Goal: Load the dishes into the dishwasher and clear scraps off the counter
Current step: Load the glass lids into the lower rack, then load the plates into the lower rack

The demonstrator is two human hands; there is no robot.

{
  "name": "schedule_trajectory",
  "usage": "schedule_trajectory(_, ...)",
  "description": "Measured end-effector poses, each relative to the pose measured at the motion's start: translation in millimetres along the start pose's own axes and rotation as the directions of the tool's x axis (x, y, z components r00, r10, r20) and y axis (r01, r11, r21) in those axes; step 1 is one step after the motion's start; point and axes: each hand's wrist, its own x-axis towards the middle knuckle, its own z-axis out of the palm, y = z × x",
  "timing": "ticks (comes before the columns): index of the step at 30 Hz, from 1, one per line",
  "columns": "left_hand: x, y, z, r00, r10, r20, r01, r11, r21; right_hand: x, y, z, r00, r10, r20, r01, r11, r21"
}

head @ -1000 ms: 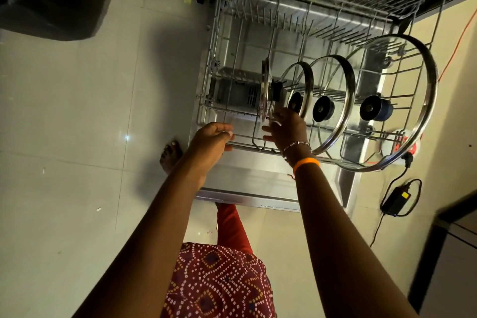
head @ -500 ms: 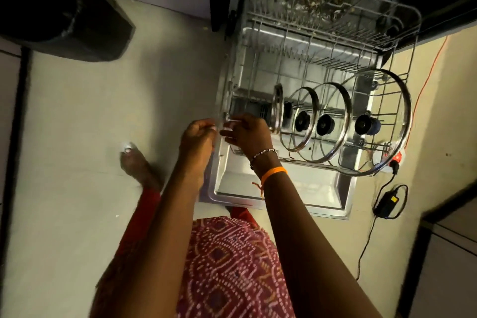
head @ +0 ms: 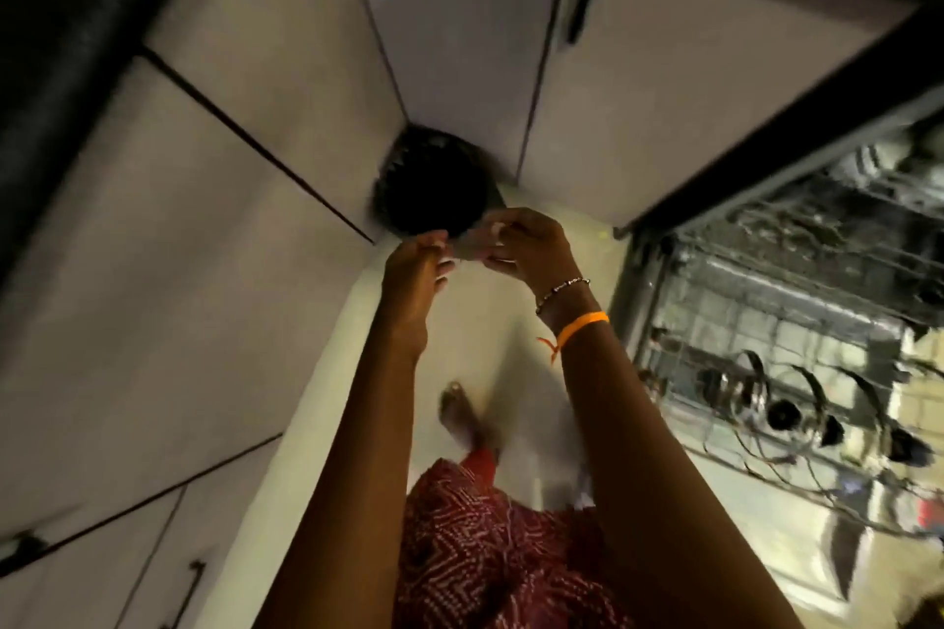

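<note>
Lids (head: 781, 411) are standing racked in the open dishwasher (head: 766, 301); left hand (head: 414, 271) and right hand (head: 531, 245) are pinching something small and blurred near the bin (head: 434, 189), scrap-clearing seemingly unfinished.

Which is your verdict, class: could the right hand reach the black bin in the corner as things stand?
Probably yes. The right hand is raised just in front of the black bin, with nothing between them. However, both it and the left hand are pinching a small blurred item, so its fingers are occupied.

Left hand (head: 414, 271), right hand (head: 531, 248) pinch blurred scrap (head: 472, 248) near black bin (head: 431, 186).
</note>
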Motion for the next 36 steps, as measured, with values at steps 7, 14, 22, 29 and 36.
schedule_trajectory(7, -1, 114, -67, 0.982, 0.163, -0.094, -0.173, 0.979, -0.109, 8, -105, 108, 0.986, -0.131, 0.099, 0.142, 0.983, -0.112)
schedule_trajectory(14, 14, 205, -96, 0.948, 0.298, -0.114, -0.313, 0.938, -0.149, 34, -189, 164, 0.944, -0.286, 0.166, 0.297, 0.954, -0.043)
schedule_trajectory(22, 81, 309, -91, 0.936, 0.271, -0.226, -0.322, 0.917, -0.234, 104, -279, 210, 0.909, -0.264, 0.323, 0.316, 0.941, -0.121)
schedule_trajectory(29, 136, 361, -102, 0.934, 0.14, -0.328, -0.273, 0.872, -0.405, 168, -322, 255, 0.923, -0.12, 0.365, 0.216, 0.948, -0.234)
schedule_trajectory(36, 171, 396, -165, 0.905, 0.124, -0.406, -0.324, 0.821, -0.471, 202, -342, 335, 0.895, -0.075, 0.44, 0.205, 0.945, -0.255)
